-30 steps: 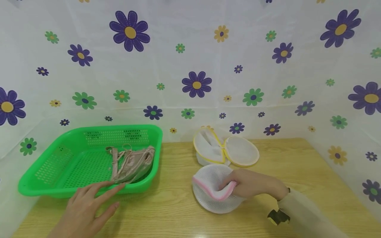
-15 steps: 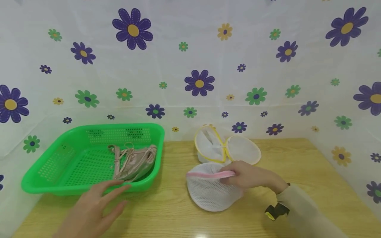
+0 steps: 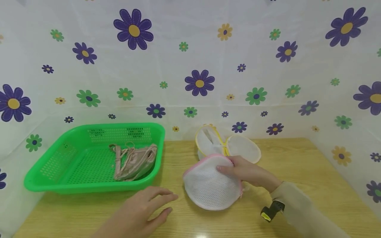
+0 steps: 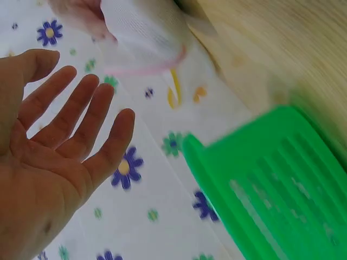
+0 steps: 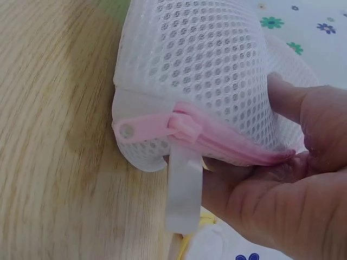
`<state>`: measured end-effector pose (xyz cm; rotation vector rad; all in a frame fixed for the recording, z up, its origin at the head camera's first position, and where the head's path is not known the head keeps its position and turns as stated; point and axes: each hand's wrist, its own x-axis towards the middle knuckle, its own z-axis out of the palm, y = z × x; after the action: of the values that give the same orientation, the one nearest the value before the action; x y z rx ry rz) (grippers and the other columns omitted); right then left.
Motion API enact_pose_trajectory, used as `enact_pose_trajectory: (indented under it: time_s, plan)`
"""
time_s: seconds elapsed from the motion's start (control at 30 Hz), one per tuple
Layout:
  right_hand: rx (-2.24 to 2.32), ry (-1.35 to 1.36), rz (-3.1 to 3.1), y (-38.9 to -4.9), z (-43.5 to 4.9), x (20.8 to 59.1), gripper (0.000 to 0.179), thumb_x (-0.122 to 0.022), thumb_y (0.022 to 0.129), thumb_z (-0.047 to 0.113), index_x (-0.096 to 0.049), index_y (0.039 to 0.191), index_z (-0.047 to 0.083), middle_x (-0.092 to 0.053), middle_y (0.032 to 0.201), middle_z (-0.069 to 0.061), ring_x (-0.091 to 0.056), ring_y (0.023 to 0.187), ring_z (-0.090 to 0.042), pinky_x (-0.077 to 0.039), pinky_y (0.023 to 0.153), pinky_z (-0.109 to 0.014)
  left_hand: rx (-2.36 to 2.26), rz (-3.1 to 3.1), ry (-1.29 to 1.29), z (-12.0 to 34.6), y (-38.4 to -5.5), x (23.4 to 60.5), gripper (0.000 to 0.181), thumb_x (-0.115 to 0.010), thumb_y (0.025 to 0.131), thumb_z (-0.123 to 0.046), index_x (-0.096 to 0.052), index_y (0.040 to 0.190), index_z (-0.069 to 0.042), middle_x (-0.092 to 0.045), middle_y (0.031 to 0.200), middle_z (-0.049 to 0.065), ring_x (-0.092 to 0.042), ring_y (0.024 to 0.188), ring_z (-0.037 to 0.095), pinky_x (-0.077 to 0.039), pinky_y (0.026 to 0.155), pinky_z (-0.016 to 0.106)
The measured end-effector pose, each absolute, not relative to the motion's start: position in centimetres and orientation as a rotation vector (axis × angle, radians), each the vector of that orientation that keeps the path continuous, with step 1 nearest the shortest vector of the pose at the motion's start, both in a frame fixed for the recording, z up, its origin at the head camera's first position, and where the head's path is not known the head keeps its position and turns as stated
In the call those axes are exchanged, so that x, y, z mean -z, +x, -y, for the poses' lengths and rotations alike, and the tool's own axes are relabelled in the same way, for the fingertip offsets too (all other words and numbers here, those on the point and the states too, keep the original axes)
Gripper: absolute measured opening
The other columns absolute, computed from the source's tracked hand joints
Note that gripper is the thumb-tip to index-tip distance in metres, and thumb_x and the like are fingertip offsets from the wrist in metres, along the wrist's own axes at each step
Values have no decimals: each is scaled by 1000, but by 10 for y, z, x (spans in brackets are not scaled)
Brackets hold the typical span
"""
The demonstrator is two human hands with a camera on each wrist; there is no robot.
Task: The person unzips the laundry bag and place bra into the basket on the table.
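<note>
Head view shows me the rounded white mesh, pink-zipped bag (image 3: 212, 186) over the pale wooden table (image 3: 300, 165), gripped along its far-right edge by the right hand (image 3: 250, 171), just right of the left hand (image 3: 144, 207), its fingers (image 3: 164, 200) apart and empty.

No text, brand, number or sign can be read in any view. In the right wrist view, a white tab (image 5: 183, 192) hangs at six o'clock below the pink zip (image 5: 230, 143) of the white mesh bag (image 5: 209, 65), without legible lettering. In the head view, between four and five o'clock, the black-and-yellow piece (image 3: 274, 209) below the sleeve (image 3: 300, 206) is too small to read.
</note>
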<state>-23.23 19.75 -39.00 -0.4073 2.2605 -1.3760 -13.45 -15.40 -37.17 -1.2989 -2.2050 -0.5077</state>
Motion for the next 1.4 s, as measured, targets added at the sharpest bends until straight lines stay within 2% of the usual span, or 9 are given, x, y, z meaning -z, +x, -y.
enact_pose_trajectory:
  time_s: [0.1, 0.27, 0.47, 0.63, 0.8, 0.87, 1.0, 1.2, 1.4]
  plan:
    - [1383, -352, -2254, -235, -190, 393, 46, -61, 102, 40, -60, 125, 0, -71, 105, -11, -71, 90, -18, -61, 80, -34, 487, 2220, -1387, 133, -137, 373, 28, -62, 103, -30, -68, 126, -16, -70, 118, -3, -67, 104, 13, -58, 87, 29]
    - [1344, -298, -2250, -234, -180, 395, 47, -67, 100, 39, -60, 128, 2, -72, 100, -10, -73, 82, -18, -63, 72, -35, 340, 2297, -1423, 102, -141, 378, 44, -76, 91, -28, -63, 131, -14, -65, 128, 6, -64, 114, 20, -58, 94, 37]
    - [1319, -285, -2258, -231, -179, 396, 50, -71, 97, 34, -59, 134, 3, -72, 102, -10, -73, 81, -18, -64, 70, -37, 220, 2514, -1330, 80, -148, 382, 64, -69, 96, -42, -50, 147, -9, -47, 151, 18, -53, 134, 31, -54, 105, 44]
    - [1342, -292, -2235, -229, -181, 398, 57, -73, 96, 32, -56, 141, 2, -73, 104, -11, -74, 84, -19, -64, 72, -38, 172, 2651, -1272, 67, -160, 389, 83, -69, 94, -49, -38, 154, 0, -23, 165, 32, -31, 152, 46, -38, 119, 56]
    - [1367, -362, -2241, -228, -187, 401, 52, -70, 98, 32, -59, 138, 2, -74, 102, -11, -74, 83, -19, -63, 73, -36, 296, 2886, -1256, 58, -169, 396, 91, -55, 99, -59, -20, 163, -5, -9, 170, 26, -15, 158, 43, -31, 121, 62]
    - [1363, -381, -2262, -226, -189, 401, 50, -67, 100, 32, -59, 138, 1, -74, 103, -11, -73, 83, -18, -63, 74, -34, 340, 2942, -1244, 55, -173, 399, 87, -47, 102, -61, -17, 164, -8, -13, 170, 23, -17, 158, 41, -31, 121, 63]
    - [1342, -331, -2396, -220, -195, 397, 45, -65, 101, 32, -62, 133, 1, -73, 102, -10, -70, 83, -15, -61, 73, -31, 364, 2949, -1208, 48, -181, 402, 70, -34, 109, -53, -28, 161, -7, -34, 165, 20, -36, 151, 40, -39, 116, 61]
    - [1238, -422, -2796, -197, -214, 382, 27, -72, 95, 21, -67, 116, 4, -73, 99, -6, -71, 89, -17, -62, 76, -31, 421, 2898, -1192, 41, -191, 404, 56, -39, 111, -41, -45, 152, -4, -53, 150, 21, -54, 138, 40, -48, 109, 57]
    - [943, -760, -3044, -170, -221, 376, 7, -78, 90, 17, -72, 93, 16, -69, 84, 10, -63, 78, -3, -55, 65, -22, 391, 3002, -1156, 34, -205, 397, 54, -40, 110, -41, -51, 148, -4, -57, 147, 18, -55, 138, 31, -44, 116, 48]
